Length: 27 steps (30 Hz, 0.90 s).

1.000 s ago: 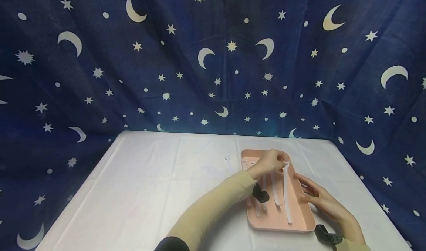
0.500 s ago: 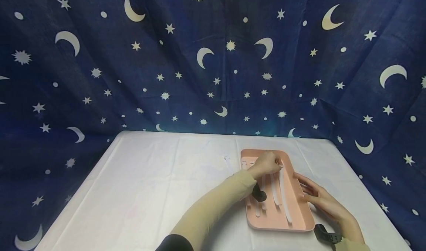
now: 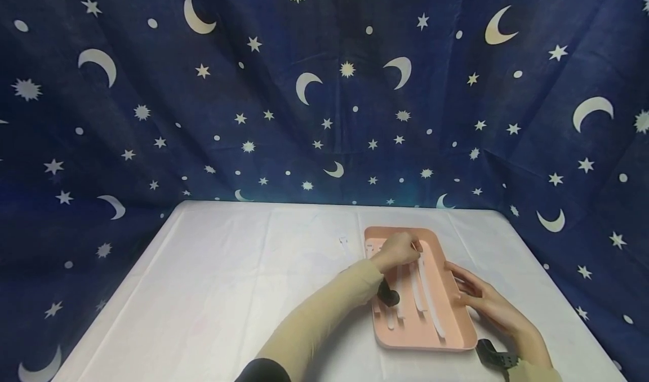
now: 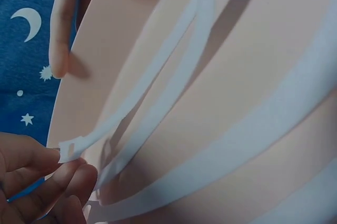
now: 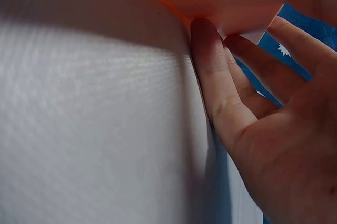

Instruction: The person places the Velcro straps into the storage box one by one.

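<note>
My left hand [image 3: 400,249] is over the far part of a pink tray [image 3: 426,343]. Its fingertips pinch the slotted end of a long white strap [image 3: 431,303], which slants across the tray. In the left wrist view the slotted end [image 4: 71,150] sits between thumb and finger, and the strap curves away upward. Other white straps lie beside it, among them a shorter strap [image 3: 416,292]. At the tray's right wall my right hand [image 3: 499,311] rests with extended fingers; in the right wrist view its fingertips [image 5: 205,37] touch the wall's outside.
One more white strap [image 3: 346,245] lies on the white tablecloth [image 3: 213,292], left of the tray and partly behind my left arm. A dark blue star-and-moon curtain [image 3: 324,89] hangs behind the table.
My left hand has drawn the strap's far end leftward, from near the tray's right wall toward the neighbouring strap. My right hand stays at the wall. The head view has shifted slightly.
</note>
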{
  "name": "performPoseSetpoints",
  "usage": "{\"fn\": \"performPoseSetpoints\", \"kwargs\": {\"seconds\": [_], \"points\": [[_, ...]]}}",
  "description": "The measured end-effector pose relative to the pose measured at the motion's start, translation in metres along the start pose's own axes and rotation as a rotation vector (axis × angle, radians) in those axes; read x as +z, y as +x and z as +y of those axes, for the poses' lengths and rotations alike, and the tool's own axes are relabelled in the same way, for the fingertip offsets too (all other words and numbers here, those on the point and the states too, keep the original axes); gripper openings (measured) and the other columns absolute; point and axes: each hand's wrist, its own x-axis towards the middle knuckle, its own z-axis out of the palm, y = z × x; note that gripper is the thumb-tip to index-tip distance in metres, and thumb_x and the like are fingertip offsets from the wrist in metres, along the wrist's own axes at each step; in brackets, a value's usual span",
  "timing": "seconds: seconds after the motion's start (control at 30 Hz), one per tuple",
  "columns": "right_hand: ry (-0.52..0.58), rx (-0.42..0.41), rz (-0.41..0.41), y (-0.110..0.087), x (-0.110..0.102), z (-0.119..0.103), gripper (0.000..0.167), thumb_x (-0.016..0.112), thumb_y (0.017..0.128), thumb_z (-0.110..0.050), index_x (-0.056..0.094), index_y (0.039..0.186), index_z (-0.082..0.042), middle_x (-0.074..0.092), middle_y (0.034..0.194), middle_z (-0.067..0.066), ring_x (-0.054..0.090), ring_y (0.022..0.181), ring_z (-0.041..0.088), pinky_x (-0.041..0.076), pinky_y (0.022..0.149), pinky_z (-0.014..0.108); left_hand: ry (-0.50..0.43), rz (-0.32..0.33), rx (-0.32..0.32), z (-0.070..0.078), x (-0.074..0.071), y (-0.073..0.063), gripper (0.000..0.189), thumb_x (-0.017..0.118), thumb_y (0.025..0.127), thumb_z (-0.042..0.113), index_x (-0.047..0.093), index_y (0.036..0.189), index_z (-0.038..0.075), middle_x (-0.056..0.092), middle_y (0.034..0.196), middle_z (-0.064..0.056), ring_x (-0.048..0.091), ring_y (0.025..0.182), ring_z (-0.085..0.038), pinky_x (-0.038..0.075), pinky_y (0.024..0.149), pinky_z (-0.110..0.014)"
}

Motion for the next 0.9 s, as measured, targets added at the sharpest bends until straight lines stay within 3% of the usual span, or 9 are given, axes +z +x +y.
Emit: {"fn": "performPoseSetpoints", "kwargs": {"seconds": [0.23,0.37,0.53,0.7,0.77,0.83,0.9], "points": [[0.033,-0.035,-0.026,0.001,0.0,-0.002,0.076,0.063,0.089,-0.017,0.023,0.153,-0.013,0.029,0.154,-0.001,0.047,0.112,-0.017,0.043,0.091,0.018,-0.07,0.002,0.003,-0.005,-0.004,-0.001,0.015,0.064,0.081,0.005,0.072,0.092,0.009,0.07,0.085,0.0,0.051,0.054,-0.003,0.04,0.051,-0.014],[0.044,-0.034,-0.036,0.002,0.0,-0.002,0.075,0.063,0.09,-0.016,0.022,0.153,-0.013,0.028,0.155,0.0,0.047,0.113,-0.015,0.043,0.09,0.015,-0.123,-0.007,0.011,-0.007,-0.006,-0.003,0.015,0.062,0.081,0.004,0.071,0.093,0.007,0.07,0.081,-0.002,0.051,0.052,-0.002,0.041,0.051,-0.014],[0.03,-0.018,-0.034,0.002,0.001,-0.003,0.075,0.063,0.09,-0.017,0.022,0.153,-0.015,0.023,0.158,0.01,0.047,0.113,-0.016,0.041,0.092,0.019,-0.198,-0.013,0.035,-0.01,-0.008,-0.006,0.017,0.059,0.084,0.003,0.071,0.097,0.003,0.072,0.079,-0.007,0.062,0.055,-0.012,0.042,0.051,-0.014],[0.022,-0.003,-0.025,0.002,0.001,-0.002,0.076,0.064,0.089,-0.018,0.022,0.153,-0.016,0.029,0.154,-0.004,0.046,0.112,-0.018,0.041,0.094,0.02,-0.258,-0.017,0.069,-0.012,-0.012,-0.01,0.019,0.058,0.087,0.003,0.069,0.102,-0.002,0.072,0.091,-0.012,0.071,0.072,-0.025,0.044,0.054,-0.013],[0.02,0.012,-0.009,0.002,0.001,-0.001,0.077,0.065,0.088,-0.019,0.023,0.153,-0.017,0.029,0.152,-0.009,0.045,0.111,-0.019,0.042,0.1,0.03,-0.253,-0.009,0.081,-0.013,-0.015,-0.011,0.019,0.058,0.088,0.004,0.07,0.102,0.0,0.072,0.096,-0.011,0.069,0.072,-0.019,0.044,0.057,-0.012],[0.016,0.02,0.0,0.001,0.001,-0.001,0.078,0.065,0.088,-0.02,0.024,0.153,-0.017,0.028,0.155,-0.004,0.045,0.113,-0.017,0.04,0.106,0.044,-0.252,0.002,0.094,-0.014,-0.017,-0.013,0.018,0.058,0.089,0.005,0.07,0.101,0.001,0.072,0.098,-0.01,0.066,0.069,-0.011,0.044,0.059,-0.012],[0.013,0.027,0.0,0.001,0.001,-0.001,0.078,0.065,0.087,-0.02,0.022,0.153,-0.017,0.024,0.158,0.004,0.045,0.123,-0.005,0.034,0.109,0.057,-0.252,0.014,0.109,-0.015,-0.019,-0.015,0.018,0.058,0.09,0.007,0.071,0.102,0.003,0.072,0.1,-0.009,0.064,0.07,-0.007,0.045,0.06,-0.012]]}}
